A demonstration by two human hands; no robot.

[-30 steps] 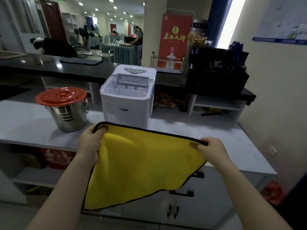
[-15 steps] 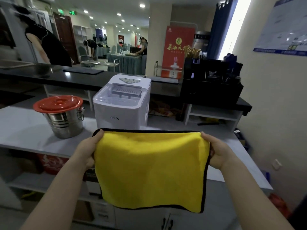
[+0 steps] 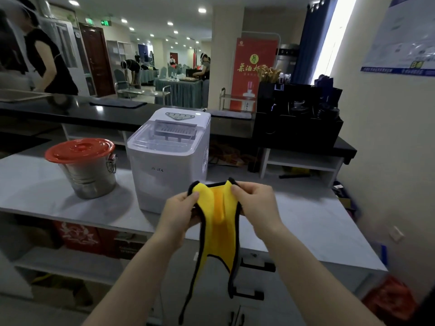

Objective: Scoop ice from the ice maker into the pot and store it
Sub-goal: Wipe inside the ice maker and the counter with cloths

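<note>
Yellow cloth (image 3: 219, 222) with a black edge hangs bunched between both hands, over the front edge of the grey counter (image 3: 306, 220). The left hand (image 3: 179, 212) pinches one upper corner with curled fingers and thumb. The right hand (image 3: 255, 205) grips the other upper corner the same way. The two hands are close together, so the cloth folds into a narrow drape that falls below the counter edge.

Just beyond the hands the white ice maker (image 3: 168, 161) stands on the counter with its clear lid down. To its left, near but apart, the steel pot (image 3: 87, 175) sits upright on the same counter, with a red lid (image 3: 78, 149) resting on top.

Behind them runs a long black counter (image 3: 113, 114) with a black rack (image 3: 296, 123) at its right end. A red banner (image 3: 254, 67) stands further back, and a person in black (image 3: 50, 67) leans at the far left.
</note>
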